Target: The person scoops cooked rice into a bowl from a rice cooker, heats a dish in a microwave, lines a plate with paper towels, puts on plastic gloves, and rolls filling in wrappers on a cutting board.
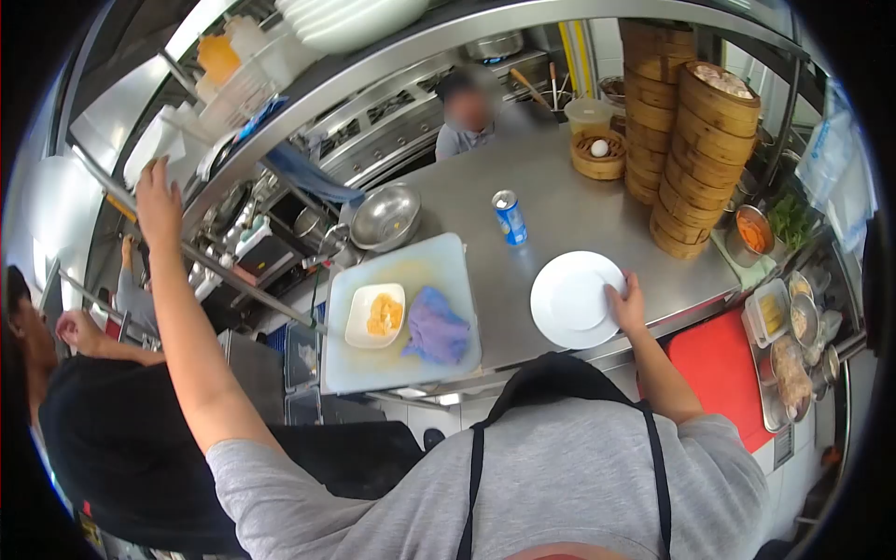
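Your right hand [629,306] holding a white plate [571,297] by its rim, your left hand [159,194] raised near the overhead shelf [523,25], 1 blue can [511,220] beyond the plate, a bowl [360,329] and purple cloth [439,330] on a cutting board [439,271], stacked bamboo steamers [705,154].

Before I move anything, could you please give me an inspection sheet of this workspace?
Surface: steel counter, metallic, partly covered.
Job's things: white plate near the counter's front edge, right hand gripping its rim.
Clutter: blue can upright beyond the plate; cutting board bearing a white dish of yellow pieces and a purple cloth; stacked bamboo steamers at right.
Hands: right on the plate; left hand raised beside the overhead shelf, fingers extended, contact unclear.
Cables: nothing seen.
Surroundings: one person across the counter, another in black at left; red board at right.
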